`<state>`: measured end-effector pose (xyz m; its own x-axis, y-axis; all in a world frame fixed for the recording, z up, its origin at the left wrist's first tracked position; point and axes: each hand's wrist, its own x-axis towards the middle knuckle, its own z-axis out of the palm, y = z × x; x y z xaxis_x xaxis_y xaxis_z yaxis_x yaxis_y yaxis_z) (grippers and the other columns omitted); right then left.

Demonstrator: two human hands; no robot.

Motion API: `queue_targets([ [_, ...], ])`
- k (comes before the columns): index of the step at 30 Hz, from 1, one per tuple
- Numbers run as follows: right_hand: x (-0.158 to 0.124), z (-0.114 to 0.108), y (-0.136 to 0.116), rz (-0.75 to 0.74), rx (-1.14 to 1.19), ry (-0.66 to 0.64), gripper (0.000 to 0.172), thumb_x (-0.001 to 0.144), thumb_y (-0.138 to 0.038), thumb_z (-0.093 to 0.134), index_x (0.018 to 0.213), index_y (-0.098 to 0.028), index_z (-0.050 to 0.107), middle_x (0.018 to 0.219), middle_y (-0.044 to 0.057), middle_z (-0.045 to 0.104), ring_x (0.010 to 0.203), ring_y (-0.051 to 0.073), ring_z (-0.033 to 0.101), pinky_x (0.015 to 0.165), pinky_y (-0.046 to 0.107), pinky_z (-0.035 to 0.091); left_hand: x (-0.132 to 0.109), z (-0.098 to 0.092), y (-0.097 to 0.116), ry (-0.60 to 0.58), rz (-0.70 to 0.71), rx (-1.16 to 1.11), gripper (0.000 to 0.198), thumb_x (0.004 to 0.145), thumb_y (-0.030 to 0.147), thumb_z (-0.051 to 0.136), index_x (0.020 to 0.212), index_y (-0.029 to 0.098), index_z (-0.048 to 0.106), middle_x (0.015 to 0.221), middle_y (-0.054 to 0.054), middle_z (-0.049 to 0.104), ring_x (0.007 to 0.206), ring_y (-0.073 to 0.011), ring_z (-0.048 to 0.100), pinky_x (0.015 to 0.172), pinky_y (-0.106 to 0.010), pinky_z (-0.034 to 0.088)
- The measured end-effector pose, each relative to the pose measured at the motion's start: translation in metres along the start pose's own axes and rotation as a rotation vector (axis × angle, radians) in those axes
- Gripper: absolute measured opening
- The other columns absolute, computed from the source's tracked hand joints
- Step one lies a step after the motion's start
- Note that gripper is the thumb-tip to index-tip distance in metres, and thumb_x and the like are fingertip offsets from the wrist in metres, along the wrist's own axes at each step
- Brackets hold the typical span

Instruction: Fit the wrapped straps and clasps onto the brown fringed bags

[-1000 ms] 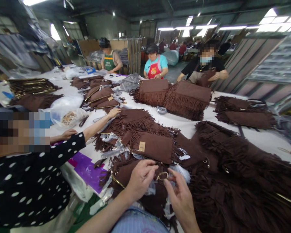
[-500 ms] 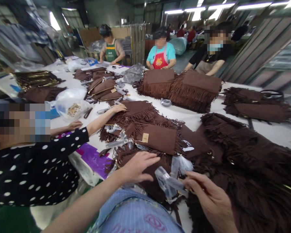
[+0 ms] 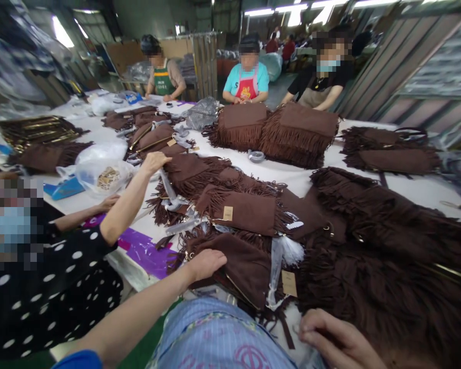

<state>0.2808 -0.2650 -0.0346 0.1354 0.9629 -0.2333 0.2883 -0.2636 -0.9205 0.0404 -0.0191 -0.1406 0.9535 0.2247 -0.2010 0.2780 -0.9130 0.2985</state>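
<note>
My left hand [image 3: 204, 264] lies flat, fingers together, on a brown suede fringed bag [image 3: 241, 266] at the table's near edge. A tan paper tag [image 3: 289, 283] and a strip of clear plastic wrap [image 3: 275, 266] hang from that bag. My right hand [image 3: 336, 339] is low at the bottom right, fingers curled by the bag's dangling strap; whether it holds anything is hidden. More brown fringed bags [image 3: 243, 211] lie piled just beyond.
A person in a black polka-dot top [image 3: 42, 287] sits at my left, one hand [image 3: 153, 163] lifting a bag. Three other people work at the far side. Stacks of fringed bags [image 3: 297, 134], a plastic bag of parts [image 3: 102, 177] and purple sheets [image 3: 144, 252] cover the white table [image 3: 415, 189].
My left hand dropped flat onto the near bag. My right hand pulled down and back toward me, away from the plastic wrap and ring. The neighbour's hand rose from the pile.
</note>
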Motion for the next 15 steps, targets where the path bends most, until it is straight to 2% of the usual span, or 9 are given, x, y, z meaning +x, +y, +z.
queue_targets([
  [2,0.005,0.024,0.002,0.014,0.052,-0.065,0.025,0.085,-0.042,0.056,0.07,-0.023,0.062,0.077,0.005,0.069,0.074,0.021,0.064,0.069,0.03,0.051,0.01,-0.017,0.002,-0.009,-0.066,0.001,0.008,0.093,0.017,0.046,0.095,0.017,0.053,0.096,-0.007,0.066,0.092,-0.0202,0.062,0.081,-0.029,0.045],
  [5,0.021,0.058,0.007,0.047,0.09,-0.119,0.018,0.085,-0.033,0.054,0.072,-0.023,0.059,0.102,0.008,0.069,0.103,0.025,0.062,0.085,0.034,0.047,0.028,-0.044,0.002,-0.065,-0.103,-0.022,0.005,0.093,0.023,0.049,0.094,0.019,0.052,0.092,-0.005,0.066,0.087,-0.0204,0.063,0.075,-0.027,0.045],
  [7,0.034,0.076,0.014,0.052,0.06,-0.12,0.013,0.083,-0.027,0.055,0.072,-0.023,0.059,0.104,0.007,0.068,0.113,0.027,0.057,0.091,0.036,0.043,0.039,-0.057,0.001,-0.122,-0.091,-0.037,0.006,0.092,0.024,0.05,0.095,0.019,0.053,0.089,-0.005,0.067,0.084,-0.0207,0.063,0.072,-0.026,0.044],
  [9,0.048,0.086,0.023,0.028,0.032,-0.074,0.012,0.081,-0.026,0.055,0.07,-0.022,0.058,0.088,0.004,0.066,0.101,0.025,0.06,0.085,0.034,0.045,0.048,-0.065,-0.003,-0.154,-0.076,-0.043,0.007,0.092,0.024,0.05,0.095,0.019,0.054,0.085,-0.005,0.067,0.081,-0.0211,0.063,0.07,-0.027,0.044],
  [10,0.054,0.089,0.028,0.024,0.046,-0.038,0.014,0.081,-0.028,0.054,0.068,-0.022,0.057,0.078,0.002,0.062,0.087,0.023,0.061,0.077,0.031,0.046,0.051,-0.068,-0.005,-0.161,-0.066,-0.047,0.007,0.092,0.024,0.05,0.095,0.019,0.055,0.084,-0.004,0.067,0.08,-0.021,0.063,0.069,-0.026,0.044],
  [12,0.064,0.09,0.034,0.043,0.14,0.022,0.02,0.082,-0.036,0.054,0.068,-0.022,0.054,0.066,-0.003,0.055,0.058,0.015,0.053,0.06,0.026,0.043,0.055,-0.071,-0.008,-0.162,-0.054,-0.061,0.007,0.092,0.023,0.05,0.095,0.019,0.056,0.084,-0.004,0.066,0.079,-0.0207,0.062,0.069,-0.026,0.044],
  [13,0.068,0.089,0.036,0.067,0.208,0.039,0.023,0.082,-0.04,0.054,0.069,-0.022,0.052,0.067,-0.003,0.055,0.05,0.012,0.047,0.054,0.025,0.04,0.054,-0.073,-0.008,-0.162,-0.055,-0.07,0.008,0.091,0.023,0.05,0.096,0.019,0.056,0.085,-0.004,0.066,0.08,-0.0205,0.062,0.07,-0.027,0.044],
  [15,0.073,0.085,0.037,0.118,0.332,0.056,0.029,0.082,-0.047,0.055,0.071,-0.021,0.05,0.082,-0.001,0.062,0.041,0.006,0.038,0.046,0.023,0.034,0.048,-0.077,-0.004,-0.106,-0.04,-0.084,0.011,0.091,0.022,0.051,0.1,0.018,0.055,0.092,-0.006,0.065,0.086,-0.021,0.061,0.075,-0.028,0.044],
])
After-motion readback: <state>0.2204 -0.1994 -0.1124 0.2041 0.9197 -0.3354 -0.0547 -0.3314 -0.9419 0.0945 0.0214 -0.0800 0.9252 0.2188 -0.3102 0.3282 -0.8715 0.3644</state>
